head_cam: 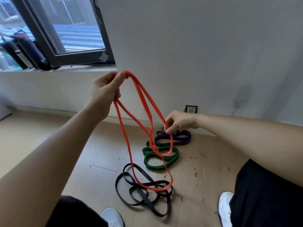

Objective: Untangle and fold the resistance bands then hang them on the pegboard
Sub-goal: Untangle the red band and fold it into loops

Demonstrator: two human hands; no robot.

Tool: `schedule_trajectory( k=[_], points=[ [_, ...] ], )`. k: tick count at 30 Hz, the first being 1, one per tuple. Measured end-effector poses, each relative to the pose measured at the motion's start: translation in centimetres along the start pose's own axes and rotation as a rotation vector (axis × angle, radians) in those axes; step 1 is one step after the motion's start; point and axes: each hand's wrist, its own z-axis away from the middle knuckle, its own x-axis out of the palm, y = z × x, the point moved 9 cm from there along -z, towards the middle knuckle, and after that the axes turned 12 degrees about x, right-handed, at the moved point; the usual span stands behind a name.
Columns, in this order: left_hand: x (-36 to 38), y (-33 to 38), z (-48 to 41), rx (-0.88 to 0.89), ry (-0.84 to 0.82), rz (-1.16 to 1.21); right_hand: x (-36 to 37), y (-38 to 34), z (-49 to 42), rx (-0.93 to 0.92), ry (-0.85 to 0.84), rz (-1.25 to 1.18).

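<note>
- Left hand (105, 90): raised high, fingers and thumb curled round the top bend of the orange resistance band (131, 74). Firm grip, and the band's whole weight seems to hang from here.
- Right hand (179, 122): lower and out to the right, fingertips pinching a single strand of the same band. The other fingers are loosely curled.
- The orange band is in the air between the two hands, doubled into several long loops. Its long axis runs nearly vertical, slanting from the left hand down and to the right.
- The lowest loop hangs in front of the black band (117, 185), which lies in a tangle on the floor. We cannot tell whether the two touch.
- The orange strands cross one another just below the right hand. We judge this to be the twist left to clear.
- Key relation: the crossing lies well below the left hand and close under the right. The right hand is the nearer one to work it, with the left serving as the anchor above.
- The green band (153, 167) and the purple band (180, 136) lie coiled on the floor beyond, near the wall and apart from the orange one.
- No pegboard in view, so folding and hanging are not yet begun.
- Risk, as we judge it: the hanging loop could snag the black tangle if it drops lower.
</note>
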Motion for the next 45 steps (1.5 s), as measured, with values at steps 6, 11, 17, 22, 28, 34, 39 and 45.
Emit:
schedule_trajectory(
  k=[6,11,17,22,28,34,39,45],
  points=[
    [-1.8,0.6,0.2,0.022,0.123,0.048,0.2,2.6,-1.8,0.100,0.065,0.138],
    [-3.3,0.7,0.5,0.027,0.189,0.069,-2.9,3.7,-1.1,0.146,0.121,0.017],
    [-4.8,-1.4,1.2,-0.073,0.233,0.028,-6.4,5.3,1.8,0.204,-0.032,-0.349],
    [-4.9,-2.7,1.5,-0.126,0.234,0.015,-8.8,5.6,3.2,0.172,0.032,-0.547],
    [-4.0,-2.9,1.3,-0.123,0.192,0.018,-10.1,5.6,3.7,0.120,0.082,-0.659],
    [-3.3,-3.0,1.0,-0.112,0.148,-0.005,-10.1,6.1,3.8,0.133,0.101,-0.527],
    [-2.3,-2.5,0.9,-0.095,0.091,-0.001,-9.1,6.8,3.0,0.179,0.174,-0.099],
    [0.0,-0.8,0.6,-0.045,-0.022,0.024,-6.4,5.1,1.2,0.135,0.156,0.292]
  ],
)
